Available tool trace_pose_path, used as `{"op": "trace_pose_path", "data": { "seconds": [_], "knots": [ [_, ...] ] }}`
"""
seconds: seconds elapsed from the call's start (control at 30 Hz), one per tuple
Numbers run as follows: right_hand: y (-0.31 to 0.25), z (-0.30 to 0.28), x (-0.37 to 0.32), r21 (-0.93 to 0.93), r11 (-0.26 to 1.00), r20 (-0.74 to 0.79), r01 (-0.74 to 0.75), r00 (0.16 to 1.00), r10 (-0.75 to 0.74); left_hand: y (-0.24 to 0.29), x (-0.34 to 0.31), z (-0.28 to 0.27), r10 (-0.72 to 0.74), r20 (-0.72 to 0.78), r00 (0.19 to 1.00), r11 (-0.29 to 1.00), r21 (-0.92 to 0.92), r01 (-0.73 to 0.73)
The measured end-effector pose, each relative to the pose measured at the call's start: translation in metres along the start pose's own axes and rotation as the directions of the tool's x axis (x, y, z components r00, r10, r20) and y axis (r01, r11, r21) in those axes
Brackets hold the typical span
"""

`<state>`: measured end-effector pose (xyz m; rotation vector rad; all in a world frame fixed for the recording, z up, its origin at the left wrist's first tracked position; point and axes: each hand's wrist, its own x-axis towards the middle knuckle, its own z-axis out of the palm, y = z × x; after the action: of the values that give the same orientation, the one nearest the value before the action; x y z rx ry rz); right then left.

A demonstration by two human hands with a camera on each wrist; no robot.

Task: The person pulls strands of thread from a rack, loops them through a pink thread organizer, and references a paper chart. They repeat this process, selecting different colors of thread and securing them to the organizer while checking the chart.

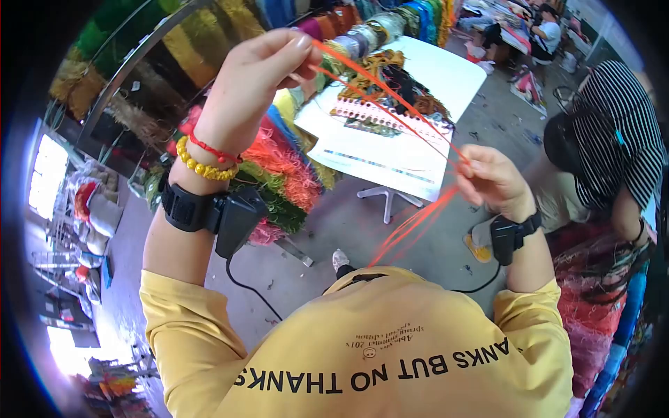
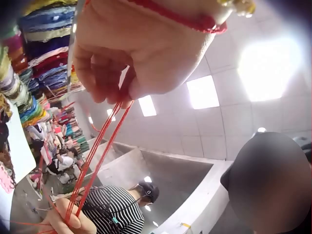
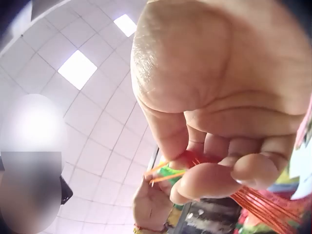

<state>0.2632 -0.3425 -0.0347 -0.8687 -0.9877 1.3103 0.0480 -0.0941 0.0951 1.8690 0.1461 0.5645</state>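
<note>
Orange-red thread (image 1: 387, 89) runs taut in a long, narrow loop between both hands. My left hand (image 1: 261, 73), raised higher at the upper left, pinches one end between thumb and fingertips. Lower down, my right hand (image 1: 491, 177) grips the other end with curled fingers. Below the right hand, loose strands (image 1: 414, 226) of the same thread trail toward the yellow shirt. In the left wrist view the red strands (image 2: 100, 151) stretch from the pinching left fingers down to the right hand (image 2: 70, 219). The right wrist view shows more strands (image 3: 265, 209) leaving the curled right hand (image 3: 214, 97).
Beyond the hands stands a white table (image 1: 456, 76) bearing a punched thread card (image 1: 369, 115) with many-coloured threads. Hanks of yarn (image 1: 289, 164) hang along a rack on the left. At right, a person in a striped shirt (image 1: 624, 125) bends near coloured hanks (image 1: 592, 299).
</note>
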Motion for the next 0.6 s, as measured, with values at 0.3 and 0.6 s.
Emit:
{"op": "trace_pose_path", "data": {
  "seconds": [0.3,0.6],
  "knots": [
    [-0.029,-0.095,-0.125,-0.432,0.752,-0.787,-0.498,0.616,-0.044,-0.080,0.020,0.072,-0.068,0.045,0.997,0.997,0.035,0.066],
    [0.047,0.023,-0.002,-0.524,0.844,-0.424,-0.117,0.895,-0.139,-0.138,-0.006,0.182,0.066,0.167,0.984,0.956,0.270,-0.110]
  ]
}}
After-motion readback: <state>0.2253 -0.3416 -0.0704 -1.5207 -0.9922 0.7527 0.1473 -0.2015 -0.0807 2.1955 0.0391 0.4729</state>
